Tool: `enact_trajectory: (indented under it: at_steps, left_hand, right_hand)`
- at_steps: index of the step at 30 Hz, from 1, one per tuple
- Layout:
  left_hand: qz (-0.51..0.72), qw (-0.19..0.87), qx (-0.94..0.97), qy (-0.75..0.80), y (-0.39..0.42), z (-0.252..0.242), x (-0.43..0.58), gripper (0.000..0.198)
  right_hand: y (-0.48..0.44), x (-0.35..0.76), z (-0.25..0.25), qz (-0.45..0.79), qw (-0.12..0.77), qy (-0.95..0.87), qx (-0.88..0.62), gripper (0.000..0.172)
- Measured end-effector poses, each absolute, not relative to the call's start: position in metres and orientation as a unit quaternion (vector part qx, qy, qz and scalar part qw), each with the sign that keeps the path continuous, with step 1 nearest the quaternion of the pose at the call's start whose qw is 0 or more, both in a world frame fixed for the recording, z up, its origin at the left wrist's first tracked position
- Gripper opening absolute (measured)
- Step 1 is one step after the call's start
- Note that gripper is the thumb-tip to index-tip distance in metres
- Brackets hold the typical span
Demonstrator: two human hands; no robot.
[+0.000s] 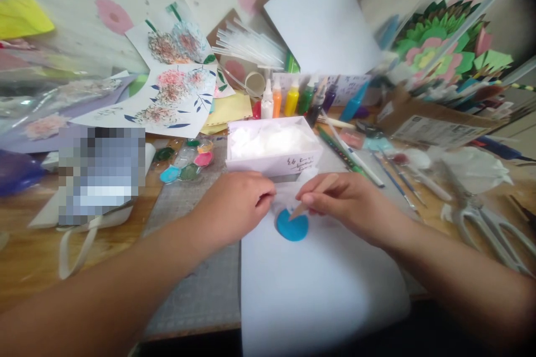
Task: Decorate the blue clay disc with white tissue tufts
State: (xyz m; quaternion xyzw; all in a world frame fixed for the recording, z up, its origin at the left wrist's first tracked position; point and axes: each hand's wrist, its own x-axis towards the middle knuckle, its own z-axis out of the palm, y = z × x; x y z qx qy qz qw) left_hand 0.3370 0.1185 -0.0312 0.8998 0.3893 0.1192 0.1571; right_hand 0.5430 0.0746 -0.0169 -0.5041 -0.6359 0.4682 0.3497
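A wooden craft stick [314, 195] is pinched in my right hand [343, 198], its lower tip on a small round of bright blue paint [292, 227]. The blue round looks like a shallow dish or lid; its depth is hard to tell. Under it lies a white sheet of paper [310, 290] that hangs over the table's front edge. My left hand [240, 198] is curled closed beside the blue round, at the paper's upper left. Whatever its fingers hold, if anything, is hidden.
Just beyond my hands stands a white box of tissue-like material [272, 142]. Behind it are several paint bottles [293, 96]. Small paint pots [190, 172] sit left on the grey cutting mat [184, 268]. Scissors [481, 220] and brushes [393, 175] lie right.
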Motion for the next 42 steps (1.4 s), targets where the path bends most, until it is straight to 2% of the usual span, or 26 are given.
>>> enact_trajectory:
  at_steps: [4, 13, 20, 26, 33, 42]
  left_hand:
    - [0.105, 0.153, 0.906, 0.381, 0.118, -0.030, 0.337, 0.026]
    - [0.085, 0.127, 0.936, 0.316, 0.116, -0.036, 0.336, 0.029]
    - [0.011, 0.078, 0.942, 0.325, 0.109, -0.030, 0.342, 0.022]
    - [0.002, 0.041, 0.948, 0.317, 0.105, -0.031, 0.342, 0.020]
    - [0.015, 0.002, 0.952, 0.305, 0.105, -0.036, 0.340, 0.016]
    - [0.011, 0.026, 0.948, 0.318, 0.106, -0.034, 0.342, 0.014]
  right_hand:
    - [0.081, 0.545, -0.025, 0.427, 0.371, -0.634, -0.527, 0.024]
    - [0.085, 0.550, -0.021, 0.404, 0.358, -0.631, -0.557, 0.019]
    - [0.084, 0.547, -0.017, 0.343, 0.348, -0.676, -0.552, 0.022]
    - [0.081, 0.535, -0.009, 0.279, 0.419, -0.698, -0.509, 0.023]
    - [0.087, 0.523, -0.015, 0.286, 0.325, -0.734, -0.524, 0.022]
    - [0.091, 0.522, -0.015, 0.270, 0.275, -0.745, -0.545, 0.022]
